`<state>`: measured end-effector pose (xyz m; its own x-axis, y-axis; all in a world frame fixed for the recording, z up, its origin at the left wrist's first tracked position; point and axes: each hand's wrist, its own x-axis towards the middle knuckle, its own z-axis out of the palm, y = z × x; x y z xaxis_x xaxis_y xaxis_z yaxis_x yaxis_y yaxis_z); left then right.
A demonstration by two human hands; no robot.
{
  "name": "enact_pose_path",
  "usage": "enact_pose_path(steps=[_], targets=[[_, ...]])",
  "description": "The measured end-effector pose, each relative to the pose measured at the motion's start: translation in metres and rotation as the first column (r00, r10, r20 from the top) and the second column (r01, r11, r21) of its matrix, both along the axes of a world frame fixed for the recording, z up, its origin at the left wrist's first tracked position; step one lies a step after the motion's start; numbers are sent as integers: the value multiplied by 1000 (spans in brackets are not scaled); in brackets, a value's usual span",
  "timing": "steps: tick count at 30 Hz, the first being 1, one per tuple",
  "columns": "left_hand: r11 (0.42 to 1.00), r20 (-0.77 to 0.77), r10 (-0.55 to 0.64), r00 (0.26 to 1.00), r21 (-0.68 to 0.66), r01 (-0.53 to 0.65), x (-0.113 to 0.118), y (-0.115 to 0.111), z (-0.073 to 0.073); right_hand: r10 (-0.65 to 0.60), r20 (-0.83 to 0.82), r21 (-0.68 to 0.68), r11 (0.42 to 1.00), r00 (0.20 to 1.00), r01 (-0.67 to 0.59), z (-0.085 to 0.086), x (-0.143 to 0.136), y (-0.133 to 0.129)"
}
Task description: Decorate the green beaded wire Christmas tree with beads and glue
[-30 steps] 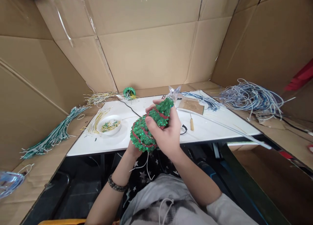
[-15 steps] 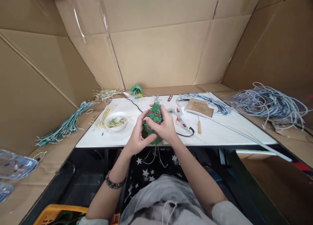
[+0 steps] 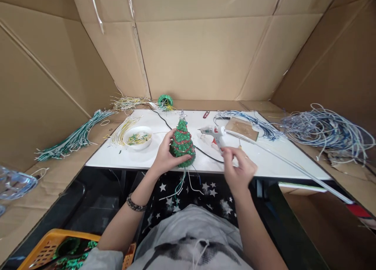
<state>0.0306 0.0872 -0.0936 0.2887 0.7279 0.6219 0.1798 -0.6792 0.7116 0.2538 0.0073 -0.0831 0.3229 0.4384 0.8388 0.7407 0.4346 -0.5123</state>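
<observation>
A small green tinsel tree (image 3: 182, 142) with red garland and a clear star on top stands upright near the table's front edge. My left hand (image 3: 169, 152) is wrapped round its left side and lower front. Wires hang from the tree's base over the edge. To the right, my right hand (image 3: 239, 166) has its fingers curled at the handle of a white glue gun (image 3: 216, 135), whose nozzle points left toward the tree. A long clear glue stick (image 3: 288, 162) runs from the back of the gun to the lower right.
A white bowl (image 3: 138, 138) of short wires sits left of the tree. Wire bundles lie at both sides, with a green tinsel ring (image 3: 165, 101) at the back. A brown board (image 3: 241, 129) lies behind the glue stick. An orange basket (image 3: 55, 238) is at lower left.
My right hand has let go of the tree and moved right to the glue gun's handle. More of the tree shows, still in my left hand. The view has shifted slightly.
</observation>
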Motion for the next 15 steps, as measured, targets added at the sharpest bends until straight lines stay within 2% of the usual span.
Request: enact_pose_path(steps=[1, 2, 4, 7, 9, 10, 12, 15], targets=[[1000, 6, -8, 1000, -12, 8, 0, 0, -1, -154, 7, -54, 987, 988, 154, -5, 13, -6], [1000, 12, -15, 1000, -15, 15, 0, -1, -1, -283, 36, -165, 944, 959, 285, -7, 25, -9], [1000, 19, -30, 999, 4, 30, 0, -2, -1, -428, 132, -401, 802, 894, 443, -7, 44, -9], [997, 15, -46, 999, 69, 45, -1, -4, -2, -423, 260, -695, 542, 868, 472, 3, 56, 5], [994, 7, -36, 999, 101, 35, -2, -5, -3, -343, 294, -793, 435, 892, 428, 10, 58, 16], [994, 4, -28, 1000, 110, 27, -2, -5, -3, -302, 293, -815, 417, 907, 402, 12, 59, 19], [993, 1, -25, 1000, 116, 25, -2, -6, -3, -243, 257, -835, 431, 935, 342, 14, 63, 20], [990, 8, -43, 999, 132, 42, -1, -7, -3, -210, 92, -832, 521, 973, 191, 12, 75, 2]])
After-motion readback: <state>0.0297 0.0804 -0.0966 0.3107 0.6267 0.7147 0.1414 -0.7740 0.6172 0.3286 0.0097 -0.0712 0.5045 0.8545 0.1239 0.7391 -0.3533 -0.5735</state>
